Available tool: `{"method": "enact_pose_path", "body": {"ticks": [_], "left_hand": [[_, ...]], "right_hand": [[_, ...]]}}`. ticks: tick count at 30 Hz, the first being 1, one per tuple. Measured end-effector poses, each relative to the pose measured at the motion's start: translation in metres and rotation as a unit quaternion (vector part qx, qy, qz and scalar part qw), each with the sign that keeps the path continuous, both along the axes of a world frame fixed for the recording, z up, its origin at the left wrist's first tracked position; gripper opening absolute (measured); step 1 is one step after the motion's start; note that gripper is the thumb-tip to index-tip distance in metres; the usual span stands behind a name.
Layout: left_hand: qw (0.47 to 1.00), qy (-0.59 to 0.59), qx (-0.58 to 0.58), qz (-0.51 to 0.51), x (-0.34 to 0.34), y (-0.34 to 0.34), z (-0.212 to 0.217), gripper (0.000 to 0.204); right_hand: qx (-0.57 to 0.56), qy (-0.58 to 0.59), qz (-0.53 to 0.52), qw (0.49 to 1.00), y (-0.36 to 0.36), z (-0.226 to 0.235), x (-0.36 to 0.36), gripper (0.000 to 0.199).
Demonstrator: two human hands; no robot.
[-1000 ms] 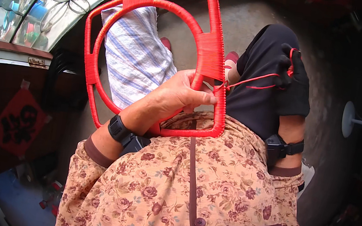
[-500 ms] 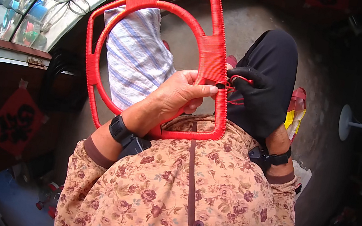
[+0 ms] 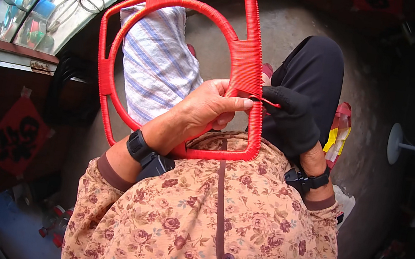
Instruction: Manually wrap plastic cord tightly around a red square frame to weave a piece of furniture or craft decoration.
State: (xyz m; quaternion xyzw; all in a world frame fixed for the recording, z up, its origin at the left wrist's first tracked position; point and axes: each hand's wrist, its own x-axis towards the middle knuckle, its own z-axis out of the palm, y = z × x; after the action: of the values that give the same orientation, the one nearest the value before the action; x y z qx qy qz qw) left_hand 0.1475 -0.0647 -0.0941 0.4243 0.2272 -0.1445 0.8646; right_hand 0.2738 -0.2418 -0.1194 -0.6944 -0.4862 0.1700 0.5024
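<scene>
A squarish frame (image 3: 246, 62) with a round ring inside it, both wrapped in red cord, leans over my lap. My bare left hand (image 3: 210, 105) is closed on its right side, the thumb pressed against the bar just under the wide wrapped band. My right hand (image 3: 291, 115), in a black glove, is closed beside that bar. Red cord (image 3: 269, 102) runs from the bar to its fingers, with a short piece sticking out. The gloved fingertips are partly hidden by the dark cloth and the bar.
A blue-and-white striped cloth (image 3: 158, 62) covers my left leg; dark trousers (image 3: 315, 65) cover the right. A window (image 3: 86, 2) stands at upper left. On the floor at right are a yellow-and-red bag (image 3: 337, 136) and a white disc-shaped thing on a rod (image 3: 394, 143).
My right hand has shifted slightly down and closer to the bar. The loops of red cord beside the bar have drawn in. My left hand keeps its hold on the frame.
</scene>
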Motion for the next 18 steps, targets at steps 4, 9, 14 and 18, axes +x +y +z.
{"method": "enact_pose_path", "body": {"ticks": [4,9,14,18], "left_hand": [[1.000,-0.002,0.020,0.004,0.002,-0.003,0.003,0.017],[1.000,-0.001,0.004,0.009,0.004,-0.001,0.002,0.017],[1.000,0.000,-0.013,0.008,0.006,0.000,-0.002,0.019],[1.000,0.013,-0.005,0.020,0.006,-0.003,0.000,0.021]], "right_hand": [[0.014,-0.042,-0.011,0.999,0.000,0.001,-0.001,0.031],[0.005,-0.137,-0.059,0.989,0.007,0.002,-0.008,0.031],[0.029,-0.151,-0.112,0.982,0.017,0.009,-0.010,0.026],[0.034,-0.115,-0.082,0.989,0.015,0.001,0.001,0.023]]}}
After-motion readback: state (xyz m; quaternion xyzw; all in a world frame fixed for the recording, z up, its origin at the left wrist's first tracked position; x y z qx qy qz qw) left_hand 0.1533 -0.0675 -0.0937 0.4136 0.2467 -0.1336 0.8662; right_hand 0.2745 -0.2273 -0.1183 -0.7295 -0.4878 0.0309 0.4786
